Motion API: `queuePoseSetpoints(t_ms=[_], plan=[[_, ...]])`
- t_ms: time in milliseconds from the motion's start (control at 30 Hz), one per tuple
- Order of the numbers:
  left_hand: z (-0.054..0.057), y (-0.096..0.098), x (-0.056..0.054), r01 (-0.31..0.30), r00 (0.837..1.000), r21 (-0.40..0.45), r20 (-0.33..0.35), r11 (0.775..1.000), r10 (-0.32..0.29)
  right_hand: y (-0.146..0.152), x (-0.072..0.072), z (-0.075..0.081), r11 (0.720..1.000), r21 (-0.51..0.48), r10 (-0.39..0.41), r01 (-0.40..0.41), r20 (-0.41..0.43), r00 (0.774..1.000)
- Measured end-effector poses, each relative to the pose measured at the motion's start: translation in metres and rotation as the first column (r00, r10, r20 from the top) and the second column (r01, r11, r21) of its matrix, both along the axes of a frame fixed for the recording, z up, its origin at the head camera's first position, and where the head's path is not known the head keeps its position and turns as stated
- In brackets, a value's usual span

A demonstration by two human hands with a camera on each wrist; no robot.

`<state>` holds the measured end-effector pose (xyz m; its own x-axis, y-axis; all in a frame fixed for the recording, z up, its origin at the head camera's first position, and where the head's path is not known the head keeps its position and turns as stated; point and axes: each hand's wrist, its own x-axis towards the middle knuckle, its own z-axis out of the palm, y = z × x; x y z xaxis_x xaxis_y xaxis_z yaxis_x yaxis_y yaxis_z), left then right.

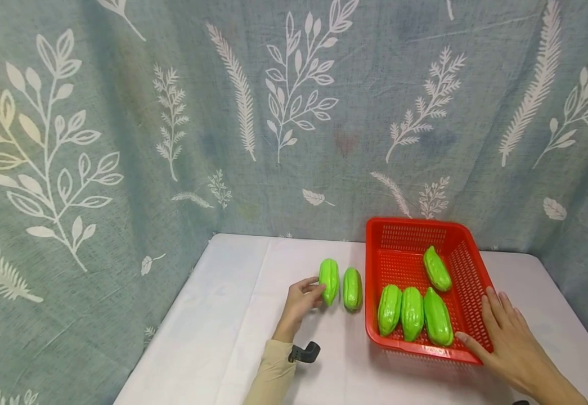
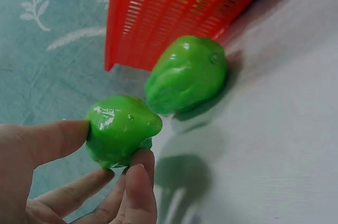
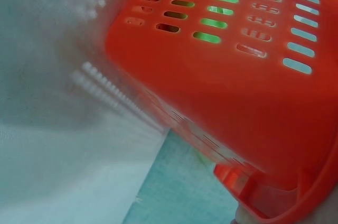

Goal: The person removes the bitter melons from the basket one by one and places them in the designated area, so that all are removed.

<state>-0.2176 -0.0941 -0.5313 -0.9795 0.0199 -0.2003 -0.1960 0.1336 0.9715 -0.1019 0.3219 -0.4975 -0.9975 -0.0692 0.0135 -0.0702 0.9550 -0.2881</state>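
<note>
My left hand (image 1: 300,304) pinches a glossy, ridged green fruit (image 2: 119,129) between thumb and fingertips. In the left wrist view this fruit hangs above the white cloth, its shadow apart from it. Just to its right a second green fruit (image 1: 352,289) lies on the table beside the red basket (image 1: 372,326). Several like fruits are inside the basket: a row at the near side, including one (image 1: 412,315), and a single one (image 1: 436,269) farther back. At the basket's near right corner rests my right hand (image 1: 514,343), fingers straight along the rim.
A white cloth (image 1: 212,315) covers the table. Behind it hangs a grey-green curtain (image 1: 283,185) with white leaf prints, close to the basket's far side. Slotted basket walls show in the right wrist view.
</note>
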Motion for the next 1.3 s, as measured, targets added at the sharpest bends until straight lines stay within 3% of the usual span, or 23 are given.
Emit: queuePoseSetpoints(t_ms=[533, 967, 1300], plan=[[-0.015, 0.003, -0.001, -0.005, 1.0, -0.042, 0.019, 0.999, 0.006, 0.001, 0.001, 0.0, 1.0, -0.003, 0.0, 0.0, -0.02, 1.0], [-0.017, 0.007, 0.0, -0.013, 1.0, -0.065, -0.01, 0.998, 0.013, 0.0, 0.001, 0.001, 1.0, -0.007, -0.006, 0.006, 0.003, 1.0], [-0.018, 0.005, -0.003, -0.02, 1.0, -0.059, 0.019, 0.998, 0.021, 0.0, 0.002, -0.001, 1.0, -0.002, 0.003, -0.003, -0.022, 1.0]])
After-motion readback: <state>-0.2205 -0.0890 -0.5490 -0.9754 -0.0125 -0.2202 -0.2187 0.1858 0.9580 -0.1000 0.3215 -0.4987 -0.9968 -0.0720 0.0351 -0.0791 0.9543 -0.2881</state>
